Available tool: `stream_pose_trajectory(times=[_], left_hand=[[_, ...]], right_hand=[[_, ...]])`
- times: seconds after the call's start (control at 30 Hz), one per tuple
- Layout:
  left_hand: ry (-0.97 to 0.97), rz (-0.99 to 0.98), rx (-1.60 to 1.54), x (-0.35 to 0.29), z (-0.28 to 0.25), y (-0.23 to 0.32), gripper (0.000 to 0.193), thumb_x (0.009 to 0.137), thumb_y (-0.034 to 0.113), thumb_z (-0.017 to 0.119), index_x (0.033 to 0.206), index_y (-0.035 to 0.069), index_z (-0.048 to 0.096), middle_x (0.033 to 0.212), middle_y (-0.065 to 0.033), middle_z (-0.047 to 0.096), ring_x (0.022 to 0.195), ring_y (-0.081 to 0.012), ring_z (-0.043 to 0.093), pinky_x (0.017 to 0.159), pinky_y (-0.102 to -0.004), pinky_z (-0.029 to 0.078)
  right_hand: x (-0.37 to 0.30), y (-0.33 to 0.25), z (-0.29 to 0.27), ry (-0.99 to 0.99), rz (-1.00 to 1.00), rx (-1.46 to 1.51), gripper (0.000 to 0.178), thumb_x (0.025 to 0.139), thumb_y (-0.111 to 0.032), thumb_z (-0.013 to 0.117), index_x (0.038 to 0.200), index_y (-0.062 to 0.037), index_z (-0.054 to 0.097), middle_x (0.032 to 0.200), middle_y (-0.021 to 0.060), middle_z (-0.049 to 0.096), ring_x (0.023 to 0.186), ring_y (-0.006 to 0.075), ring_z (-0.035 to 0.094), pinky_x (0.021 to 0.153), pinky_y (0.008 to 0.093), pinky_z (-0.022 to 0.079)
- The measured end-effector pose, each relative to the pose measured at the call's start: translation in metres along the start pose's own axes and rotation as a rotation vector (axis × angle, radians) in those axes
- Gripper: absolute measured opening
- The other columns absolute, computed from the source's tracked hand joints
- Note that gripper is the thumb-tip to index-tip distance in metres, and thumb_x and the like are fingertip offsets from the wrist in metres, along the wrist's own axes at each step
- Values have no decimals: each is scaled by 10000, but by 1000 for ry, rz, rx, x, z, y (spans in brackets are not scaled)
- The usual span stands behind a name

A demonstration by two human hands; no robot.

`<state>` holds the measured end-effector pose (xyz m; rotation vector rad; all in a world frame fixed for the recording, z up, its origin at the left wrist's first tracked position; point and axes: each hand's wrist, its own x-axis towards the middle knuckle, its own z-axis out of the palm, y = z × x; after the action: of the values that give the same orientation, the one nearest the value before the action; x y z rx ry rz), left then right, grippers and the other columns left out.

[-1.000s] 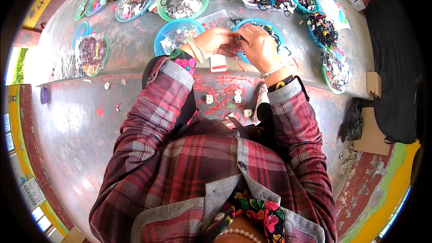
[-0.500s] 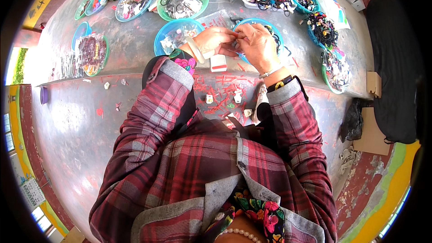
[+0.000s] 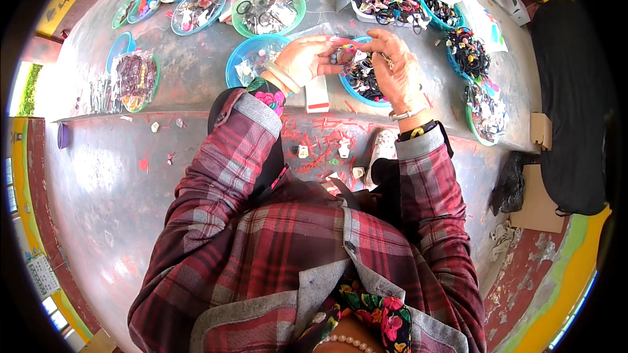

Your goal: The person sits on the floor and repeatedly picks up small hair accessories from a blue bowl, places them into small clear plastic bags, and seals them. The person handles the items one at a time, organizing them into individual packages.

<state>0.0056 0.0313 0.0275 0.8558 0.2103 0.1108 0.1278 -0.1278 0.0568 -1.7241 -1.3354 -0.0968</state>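
Observation:
Above the front of the raised grey ledge, my left hand (image 3: 304, 62) grips a small clear plastic bag (image 3: 343, 54) with a reddish edge and colourful bits inside. My right hand (image 3: 398, 75) is raised just to the right of it, fingers bent and pinched around a small brownish-gold piece (image 3: 387, 61) too small to name. Below my hands sits a blue basket (image 3: 345, 85) of black hair ties with small ornaments. Another blue basket (image 3: 230, 68), holding small clear packets, stands beside my left wrist. A white and red box (image 3: 317, 97) lies between the two baskets.
Green and blue baskets of trinkets (image 3: 302, 10) line the back. A white tray of hair ties (image 3: 353, 0) stands back right, with more baskets (image 3: 472, 134) along the right. Red scraps (image 3: 307, 134) and small white pieces (image 3: 303, 151) litter the floor by my shoe (image 3: 386, 144).
My hands have parted, the right one moving right and slightly down. The small bag with colourful contents now shows between them, and more of the hair-tie basket is visible.

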Motion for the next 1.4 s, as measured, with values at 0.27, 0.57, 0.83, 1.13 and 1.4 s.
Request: stream_pose_trajectory(times=[0.27, 0.57, 0.83, 1.13, 1.4], left_hand=[[-56, -18, -53, 0, -1, -3, 346, 904, 164, 412, 1161, -61, 471, 1063, -163, 557, 973, -261, 574, 829, -374, 491], [-51, -38, -8, 4, -5, -8, 287, 915, 151, 406, 1098, -51, 496, 1006, -157, 573, 918, -255, 589, 805, -371, 506], [-44, -63, 61, 3, -4, -8, 313, 913, 158, 410, 1134, -55, 470, 1085, -188, 556, 962, -276, 583, 811, -376, 501], [-45, 92, -17, 2, 5, 0, 358, 918, 193, 414, 1188, -41, 433, 1193, -172, 502, 926, -213, 574, 765, -310, 498], [-99, 59, -53, 5, 5, -6, 364, 904, 218, 473, 1190, -7, 449, 1170, -120, 521, 925, -177, 569, 752, -295, 499]], right_hand=[[-1, -12, 8, -80, -48, -168, 373, 714, 25, 480, 1062, -87, 556, 894, 25, 648, 961, 258, 535, 844, 381, 405], [-5, -10, 13, -152, -134, -248, 385, 704, 19, 484, 1053, -115, 576, 888, 70, 624, 934, 251, 545, 831, 378, 404], [-6, -11, 15, -164, -69, -183, 411, 689, 8, 511, 1072, -125, 572, 906, 108, 619, 932, 274, 551, 829, 388, 417], [-8, 18, 17, -94, 660, 592, 276, 753, -130, 691, 969, 21, 610, 850, 25, 627, 751, 78, 556, 681, 209, 446], [-11, 13, 21, -51, 831, 965, 141, 780, -79, 654, 894, 4, 659, 800, 1, 629, 719, 53, 538, 638, 185, 418]])
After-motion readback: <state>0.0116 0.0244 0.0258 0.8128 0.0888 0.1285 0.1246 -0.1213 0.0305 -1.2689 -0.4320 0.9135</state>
